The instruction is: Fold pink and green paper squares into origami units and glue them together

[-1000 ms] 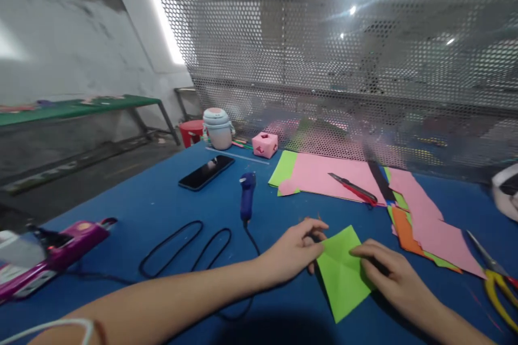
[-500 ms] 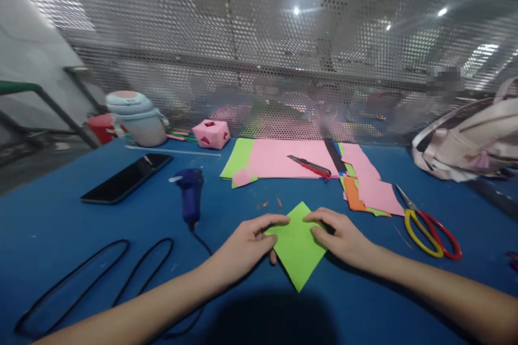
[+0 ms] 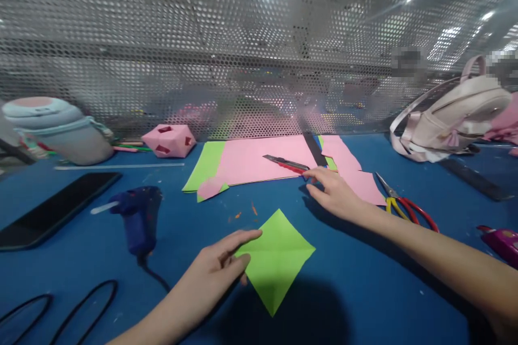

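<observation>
A square of green paper with crossing crease lines lies with one corner toward me. Its left corner is between the thumb and fingers of my left hand; the lower fingers are partly hidden. My right hand reaches over the blue table, thumb and index finger apart. Its index fingertip is at the red handle end of a utility knife, and whether it touches cannot be made out. That knife lies with its blade pointing left on stacked pink paper sheets.
At left are a blue glue gun with a black cord, a phone, a lidded cup and a pink paper shape. Scissors, a backpack and a magenta object sit right. A perforated metal screen stands behind.
My right hand has left the green paper and moved forward to the utility knife's handle. My left hand stays at the paper. The view has turned right and closer.
</observation>
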Motion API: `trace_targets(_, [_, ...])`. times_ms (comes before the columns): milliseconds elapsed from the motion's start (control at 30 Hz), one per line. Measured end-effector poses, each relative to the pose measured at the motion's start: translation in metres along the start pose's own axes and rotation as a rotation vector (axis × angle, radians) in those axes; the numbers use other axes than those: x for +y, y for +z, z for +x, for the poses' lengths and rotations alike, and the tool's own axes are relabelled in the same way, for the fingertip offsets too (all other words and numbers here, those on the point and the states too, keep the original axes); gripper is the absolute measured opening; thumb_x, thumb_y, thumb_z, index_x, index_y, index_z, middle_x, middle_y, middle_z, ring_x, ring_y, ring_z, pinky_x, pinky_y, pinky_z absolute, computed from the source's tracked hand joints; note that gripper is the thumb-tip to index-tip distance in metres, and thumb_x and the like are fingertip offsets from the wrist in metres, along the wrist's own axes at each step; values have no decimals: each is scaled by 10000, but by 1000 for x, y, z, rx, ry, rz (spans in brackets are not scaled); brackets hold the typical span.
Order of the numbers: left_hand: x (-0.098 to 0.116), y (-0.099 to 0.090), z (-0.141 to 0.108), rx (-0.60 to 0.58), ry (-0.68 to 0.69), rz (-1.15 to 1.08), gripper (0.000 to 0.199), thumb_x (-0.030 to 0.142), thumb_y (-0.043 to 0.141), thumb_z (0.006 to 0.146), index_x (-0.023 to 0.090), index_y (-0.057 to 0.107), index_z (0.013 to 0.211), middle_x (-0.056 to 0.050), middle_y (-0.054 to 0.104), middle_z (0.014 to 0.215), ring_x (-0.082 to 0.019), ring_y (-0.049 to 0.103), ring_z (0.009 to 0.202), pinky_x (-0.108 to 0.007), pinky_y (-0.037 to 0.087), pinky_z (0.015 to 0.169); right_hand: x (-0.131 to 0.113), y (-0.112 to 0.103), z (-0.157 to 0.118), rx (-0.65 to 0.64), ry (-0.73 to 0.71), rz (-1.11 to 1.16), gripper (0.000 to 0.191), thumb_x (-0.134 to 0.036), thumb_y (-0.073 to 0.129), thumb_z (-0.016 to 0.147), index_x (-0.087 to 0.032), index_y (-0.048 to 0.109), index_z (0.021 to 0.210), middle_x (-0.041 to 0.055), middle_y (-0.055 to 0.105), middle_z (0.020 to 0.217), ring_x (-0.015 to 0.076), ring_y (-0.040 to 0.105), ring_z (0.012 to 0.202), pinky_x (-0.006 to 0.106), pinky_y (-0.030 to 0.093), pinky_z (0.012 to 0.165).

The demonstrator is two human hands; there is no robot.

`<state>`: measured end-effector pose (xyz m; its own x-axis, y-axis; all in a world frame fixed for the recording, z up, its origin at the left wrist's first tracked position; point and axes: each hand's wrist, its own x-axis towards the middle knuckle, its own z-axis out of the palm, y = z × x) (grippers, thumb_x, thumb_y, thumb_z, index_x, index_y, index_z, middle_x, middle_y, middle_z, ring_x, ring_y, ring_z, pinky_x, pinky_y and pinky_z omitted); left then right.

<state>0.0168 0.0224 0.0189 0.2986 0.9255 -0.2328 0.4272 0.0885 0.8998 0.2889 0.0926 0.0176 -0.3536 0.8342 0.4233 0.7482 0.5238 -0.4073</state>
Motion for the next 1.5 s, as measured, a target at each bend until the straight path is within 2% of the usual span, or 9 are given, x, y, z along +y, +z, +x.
trace_targets(267, [-5, 3, 3, 21, 6, 11, 388, 376, 583, 761, 197, 664, 1095, -68, 656, 1127, -115, 594, 522, -254, 500, 588, 34, 24, 41, -64, 47, -220, 287, -204, 473, 878, -99, 546, 1135, 154, 617, 1055, 253, 548, 951, 402, 409, 831])
trace_targets(500, [-14, 0, 7, 15, 18, 14, 423, 438, 603, 755, 222, 656, 1115, -67, 663, 1127, -122, 591, 503, -266, 504, 595, 5, 11, 25, -81, 1, -181, 359, -270, 480, 899, -128, 491, 1229, 149, 515, 1286, 264, 435, 1192, 441, 336, 999])
trace_targets(567, [-13, -2, 7, 33, 18, 27, 435, 443, 613, 745, 223, 656, 1117, -59, 693, 1058, -135, 600, 515, -266, 504, 610, -13, 10, 13, -138, -1, 51, 392, -331, 468, 913, -150, 466, 1260, 129, 521, 1293, 228, 475, 1170, 406, 379, 987])
trace_targets(633, [-11, -2, 6, 79, 20, 41, 453, 458, 626, 722, 223, 659, 1108, -52, 711, 996, -144, 601, 514, -271, 506, 619, -28, 16, -1, -213, 150, 440, 460, -411, 490, 895, -191, 426, 1294, 124, 540, 1264, 204, 562, 1043, 399, 458, 891])
trace_targets(733, [-8, -1, 3, 144, 20, 38, 475, 479, 631, 703, 217, 662, 1098, -55, 701, 1028, -150, 609, 531, -284, 520, 660, -41, 31, -17, -257, 322, 810, 589, -321, 624, 803, -200, 373, 1322, 118, 559, 1184, 147, 590, 866, 316, 500, 736])
trace_targets(867, [-5, -3, 1, 143, -2, 62, 498, 478, 621, 708, 213, 648, 1129, -71, 676, 1113, -180, 642, 607, -307, 535, 701, -44, 42, -25, -268, 357, 996, 566, -115, 581, 753, -200, 400, 1282, -6, 567, 852, 80, 532, 671, 215, 431, 588])
trace_targets(1067, [0, -9, 8, 112, 89, 77, 349, 363, 650, 726, 246, 680, 1053, -49, 643, 1204, -291, 487, 1220, -385, 359, 1047, -44, 36, -25, -217, 348, 1044, 521, -121, 562, 757, -204, 426, 1253, -34, 540, 798, 70, 505, 653, 209, 406, 592])
trace_targets(1267, [18, -9, 14, -37, 7, -299, 642, 298, 604, 783, 208, 344, 1364, -126, 563, 1261, -121, 636, 642, -323, 527, 697, -38, 29, -21, -139, 373, 985, 470, -183, 589, 747, -187, 458, 1198, -39, 524, 787, 71, 479, 637, 224, 395, 606])
trace_targets(1500, [26, 5, 39, -87, -40, -431, 500, 152, 556, 738, 127, 508, 1235, -83, 683, 1003, -137, 628, 731, -261, 479, 689, -31, 33, -19, -88, 350, 904, 417, -218, 551, 797, -188, 450, 1201, -5, 546, 856, 93, 518, 706, 240, 420, 633])
